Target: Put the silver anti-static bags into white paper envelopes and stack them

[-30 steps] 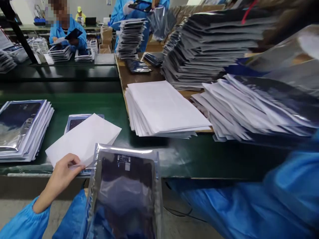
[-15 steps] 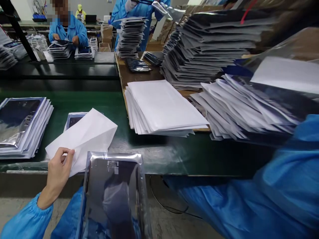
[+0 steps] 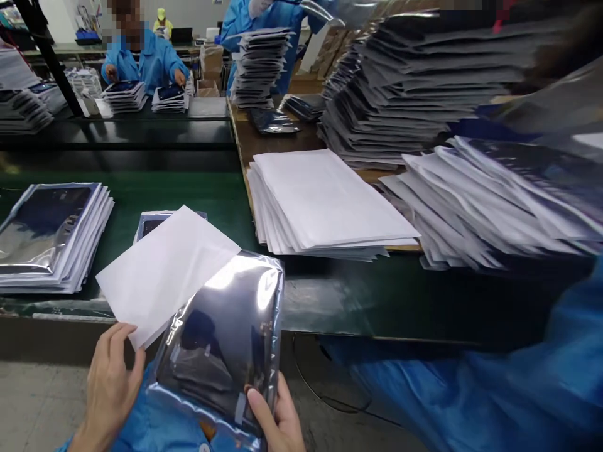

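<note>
My left hand [image 3: 110,376] pinches the lower corner of a white paper sheet [image 3: 164,270] between thumb and fingers. The sheet lies slanted above the belt's front edge. My right hand [image 3: 277,414] grips a dark flat pack [image 3: 217,339] in shiny clear plastic by its lower right edge, thumb on top. That pack is tilted in front of my body, and its upper left corner meets the sheet's right edge. Behind the sheet, a similar flat pack [image 3: 151,225] lies mostly hidden on the green belt [image 3: 188,182].
A stack of wrapped packs [image 3: 51,232] stands at left. White sheets [image 3: 325,201] are piled right of centre, beside fanned packs [image 3: 480,201] and a tall leaning stack [image 3: 400,94]. A blue sleeve [image 3: 518,376] fills the lower right. Co-workers [image 3: 146,59] stand beyond the belt.
My right hand has come into view on the wrapped pack, which has turned and moved up toward the sheet. The sheet has flattened out, and my left hand is lower. The view has shifted slightly left.
</note>
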Tool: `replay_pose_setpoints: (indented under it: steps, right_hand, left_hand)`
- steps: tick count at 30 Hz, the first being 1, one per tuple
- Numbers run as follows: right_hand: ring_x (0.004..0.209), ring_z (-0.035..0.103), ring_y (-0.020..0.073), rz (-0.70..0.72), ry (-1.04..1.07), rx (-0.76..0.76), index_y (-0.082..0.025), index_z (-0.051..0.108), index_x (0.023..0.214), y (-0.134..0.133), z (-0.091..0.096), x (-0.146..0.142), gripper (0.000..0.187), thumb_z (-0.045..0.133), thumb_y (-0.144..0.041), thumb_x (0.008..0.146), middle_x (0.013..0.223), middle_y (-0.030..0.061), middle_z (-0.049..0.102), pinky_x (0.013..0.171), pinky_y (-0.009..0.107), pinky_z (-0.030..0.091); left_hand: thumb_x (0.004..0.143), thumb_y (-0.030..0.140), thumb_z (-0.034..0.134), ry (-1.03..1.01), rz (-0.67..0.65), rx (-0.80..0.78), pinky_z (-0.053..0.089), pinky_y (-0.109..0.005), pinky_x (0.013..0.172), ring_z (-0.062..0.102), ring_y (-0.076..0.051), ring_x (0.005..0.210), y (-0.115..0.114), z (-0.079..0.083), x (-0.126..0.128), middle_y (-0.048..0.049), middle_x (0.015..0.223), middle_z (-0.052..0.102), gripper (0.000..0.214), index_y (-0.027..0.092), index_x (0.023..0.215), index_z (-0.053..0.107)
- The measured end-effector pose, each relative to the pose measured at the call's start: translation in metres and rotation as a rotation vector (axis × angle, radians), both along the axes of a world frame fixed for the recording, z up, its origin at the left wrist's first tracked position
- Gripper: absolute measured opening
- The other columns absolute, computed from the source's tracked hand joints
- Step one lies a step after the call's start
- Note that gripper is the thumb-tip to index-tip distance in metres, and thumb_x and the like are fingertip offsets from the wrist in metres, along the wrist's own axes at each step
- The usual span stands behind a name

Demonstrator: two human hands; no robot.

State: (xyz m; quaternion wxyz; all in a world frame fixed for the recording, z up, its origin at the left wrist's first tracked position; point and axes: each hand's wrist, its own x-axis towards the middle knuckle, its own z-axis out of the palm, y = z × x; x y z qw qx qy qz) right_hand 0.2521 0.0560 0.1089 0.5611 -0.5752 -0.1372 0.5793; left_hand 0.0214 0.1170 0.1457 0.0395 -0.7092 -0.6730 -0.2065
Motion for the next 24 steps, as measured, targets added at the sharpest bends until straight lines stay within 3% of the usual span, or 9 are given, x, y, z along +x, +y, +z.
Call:
replay_pose_setpoints:
  steps: [3,6,9,14,18,24]
  right_hand:
    - [0.078,0.069,0.0244,0.026,0.022,0.055,-0.023,0.056,0.115,0.008,0.002,-0.006,0.051,0.073,-0.045,0.072,0.087,0.005,0.073,0.064,0.034,0.058]
    - [0.073,0.069,0.0233,0.04,0.003,0.085,-0.023,0.058,0.111,0.007,-0.001,-0.011,0.048,0.074,-0.044,0.071,0.079,0.0021,0.071,0.064,0.034,0.057]
    - [0.076,0.069,0.0234,0.055,-0.008,0.083,-0.023,0.057,0.111,0.005,-0.007,-0.012,0.046,0.072,-0.044,0.072,0.08,0.0016,0.071,0.065,0.033,0.057]
    - [0.093,0.066,0.0209,0.095,0.044,0.064,-0.025,0.051,0.121,0.009,-0.019,-0.012,0.05,0.068,-0.043,0.078,0.098,0.0033,0.071,0.08,0.031,0.053]
    - [0.091,0.065,0.0193,0.068,0.012,0.06,-0.025,0.05,0.123,0.012,-0.022,-0.017,0.051,0.067,-0.043,0.078,0.1,0.0032,0.071,0.077,0.028,0.052]
    - [0.089,0.065,0.0208,0.051,0.107,0.074,-0.026,0.052,0.121,0.017,-0.015,-0.023,0.046,0.065,-0.042,0.08,0.096,0.0026,0.07,0.076,0.031,0.053]
  left_hand:
    - [0.086,0.035,0.049,-0.071,0.141,-0.067,0.047,-0.03,0.063,0.058,-0.022,0.078,-0.011,-0.004,0.0,-0.0047,0.083,0.058,0.013,0.022,0.086,0.051]
    - [0.088,0.038,0.048,-0.107,0.185,-0.16,0.041,-0.026,0.056,0.055,-0.016,0.064,-0.017,-0.007,0.002,0.0011,0.067,0.054,0.024,0.023,0.069,0.049]
    - [0.089,0.037,0.047,-0.212,0.176,-0.149,0.042,-0.024,0.057,0.054,-0.015,0.061,-0.022,-0.01,0.006,0.0012,0.067,0.057,0.023,0.023,0.073,0.056]
    - [0.087,0.034,0.052,-0.444,0.141,-0.078,0.046,-0.025,0.059,0.055,-0.014,0.061,-0.027,-0.017,0.013,-0.001,0.072,0.061,0.016,0.021,0.082,0.06]
    - [0.086,0.033,0.053,-0.602,0.159,-0.066,0.049,-0.025,0.059,0.059,-0.015,0.064,-0.031,-0.022,0.015,-0.002,0.075,0.063,0.015,0.02,0.083,0.061]
    - [0.088,0.028,0.049,-0.581,0.168,0.006,0.051,-0.026,0.061,0.062,-0.015,0.063,-0.042,-0.025,0.017,0.0,0.069,0.064,0.012,0.022,0.082,0.059]
